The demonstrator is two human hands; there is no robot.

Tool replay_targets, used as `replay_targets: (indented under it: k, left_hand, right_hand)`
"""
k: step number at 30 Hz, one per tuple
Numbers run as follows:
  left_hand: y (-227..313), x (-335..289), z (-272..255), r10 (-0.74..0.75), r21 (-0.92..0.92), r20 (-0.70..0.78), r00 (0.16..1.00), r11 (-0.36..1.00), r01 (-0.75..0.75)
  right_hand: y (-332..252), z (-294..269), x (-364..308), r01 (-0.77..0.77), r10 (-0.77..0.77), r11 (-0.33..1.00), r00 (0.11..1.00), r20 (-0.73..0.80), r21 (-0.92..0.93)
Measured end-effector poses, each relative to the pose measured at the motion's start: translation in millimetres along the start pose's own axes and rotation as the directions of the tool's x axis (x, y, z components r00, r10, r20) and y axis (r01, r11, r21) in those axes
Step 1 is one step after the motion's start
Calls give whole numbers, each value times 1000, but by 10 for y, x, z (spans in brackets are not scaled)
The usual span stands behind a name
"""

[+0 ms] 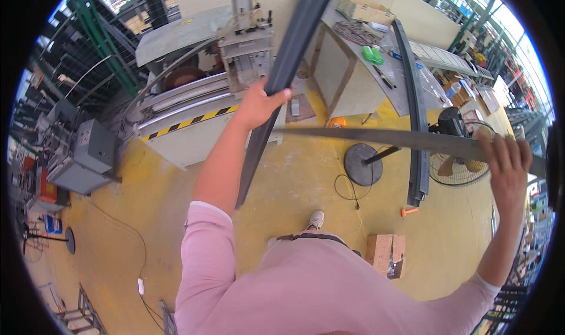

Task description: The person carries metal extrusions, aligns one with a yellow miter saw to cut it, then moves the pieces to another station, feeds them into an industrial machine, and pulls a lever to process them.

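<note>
A long dark grey metal profile (301, 32) runs diagonally from the top edge of the view down past my left side. My left hand (262, 105) is closed round its middle, with the thumb across the front. Out to the right, my right hand (507, 163) has its fingers wrapped over a second long dark bar (376, 136). That bar lies nearly level across the view, and its thin far end reaches close to the profile; I cannot tell whether they touch.
More dark profiles (416, 111) overhang the grey worktable (397, 102). A floor fan (459, 167) with a round base (363, 164) stands below. An orange hammer (409, 212) and a cardboard box (381, 249) are near my feet. A machine with a striped edge (194, 122) stands ahead left. Cables cross the floor.
</note>
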State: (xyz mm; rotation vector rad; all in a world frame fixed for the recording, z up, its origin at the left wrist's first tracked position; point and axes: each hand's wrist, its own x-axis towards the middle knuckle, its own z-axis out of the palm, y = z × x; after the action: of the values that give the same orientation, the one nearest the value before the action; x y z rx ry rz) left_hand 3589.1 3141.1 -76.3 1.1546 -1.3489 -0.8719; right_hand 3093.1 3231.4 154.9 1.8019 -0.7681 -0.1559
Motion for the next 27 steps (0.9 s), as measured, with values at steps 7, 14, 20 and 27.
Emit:
replay_targets:
  k: [7,14,20,27]
  left_hand:
    - [-365,-1368,-459,-326,147,104,940,939,310]
    - [-727,-2543,-151,-456,-171,136,879,863,474]
    - [-1063,-3048,110,-430,-535,189,883,709,460]
    - [-1345,-3013,500,-495,-370,-58,867,817,442]
  right_hand:
    - [-1404,-542,1753,637,-425,735,701,-573,234]
    - [-2674,-738,2068,883,-462,357,449,-765,304]
    - [-3170,-537,2218,925,-503,80,359,-786,371]
    - [-3554,203,2482,937,-492,-186,173,-853,297]
